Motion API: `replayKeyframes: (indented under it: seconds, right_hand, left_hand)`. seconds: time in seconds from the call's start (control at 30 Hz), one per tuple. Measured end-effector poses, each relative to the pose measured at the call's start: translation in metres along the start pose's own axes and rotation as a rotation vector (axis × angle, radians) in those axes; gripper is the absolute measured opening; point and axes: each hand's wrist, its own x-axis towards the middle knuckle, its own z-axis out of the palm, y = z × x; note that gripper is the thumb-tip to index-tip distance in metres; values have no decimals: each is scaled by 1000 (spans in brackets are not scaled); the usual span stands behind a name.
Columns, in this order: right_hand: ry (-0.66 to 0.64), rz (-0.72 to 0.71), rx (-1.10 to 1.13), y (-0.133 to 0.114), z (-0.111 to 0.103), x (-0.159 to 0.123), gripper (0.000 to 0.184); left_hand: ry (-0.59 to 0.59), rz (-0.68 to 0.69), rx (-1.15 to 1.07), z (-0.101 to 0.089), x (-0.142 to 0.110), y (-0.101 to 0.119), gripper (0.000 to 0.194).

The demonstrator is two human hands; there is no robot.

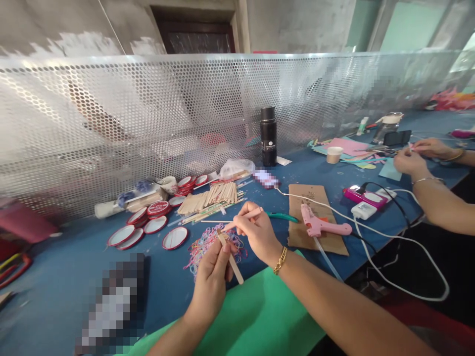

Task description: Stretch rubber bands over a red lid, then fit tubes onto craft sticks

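Wooden craft stick [234,266] sits in the left hand [212,269], pinched between thumb and fingers, its lower end jutting out past the thumb towards the wearer. It is flat, pale and round-ended, held aslant, with a brownish patch near its upper tip. The right hand [256,232], a gold chain bracelet [280,260] at its wrist, is closed on a slim pinkish stick [251,213], whose far end comes close to that tip; whether the two touch I cannot tell. Just beneath the hands lies a tangle of multicoloured loops [195,254].

All this is above a blue tabletop [163,282], with a green sheet [260,311] spread along the near edge. Beyond the loops are a heap of similar wooden sticks [208,200] and, to their left, red-rimmed lids [175,238]. On the right, a pink glue gun [315,227] rests on brown cardboard [297,195]. A black bottle [268,141] stands upright near a perforated metal screen [148,113], which runs along the back. Farther right, a co-worker's hands [410,162] are busy near coloured paper [347,147]. Behind the screen rises a grey, patchily whitened wall [304,24] with a dark doorway [198,39].
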Motion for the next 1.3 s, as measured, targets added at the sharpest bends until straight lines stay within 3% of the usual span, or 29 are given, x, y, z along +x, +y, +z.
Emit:
replayKeyframes:
  seconds: [0.13,0.27,0.43,0.57,0.73,0.87,1.03,1.2,1.3]
  right_hand:
    - [60,10,39,2,0,2,18]
    - [0,31,65,5,0,2,17]
    - [58,26,68,7,0,2,18]
    - [-8,34,92,7,1,1,17]
    - [62,26,76,6,1,2,18]
    - [-6,30,82,6,2,2,17]
    - [57,25,77,6,1,2,18]
    - [-5,32,64,6,1,3,17]
    - [44,25,66,6,-1,3,18]
  left_hand:
    - [7,9,14,0,0,0,49]
    - [8,1,25,1,-1,3,49]
    - [2,4,40,2,-2,5,48]
    - [-9,10,59,2,-2,5,48]
    - [-3,8,56,1,-1,4,48]
    - [-14,11,71,0,0,2,48]
    - [-11,28,89,0,-1,0,49]
    - [-27,36,96,-1,-1,-1,49]
    - [-12,34,83,-1,0,0,52]
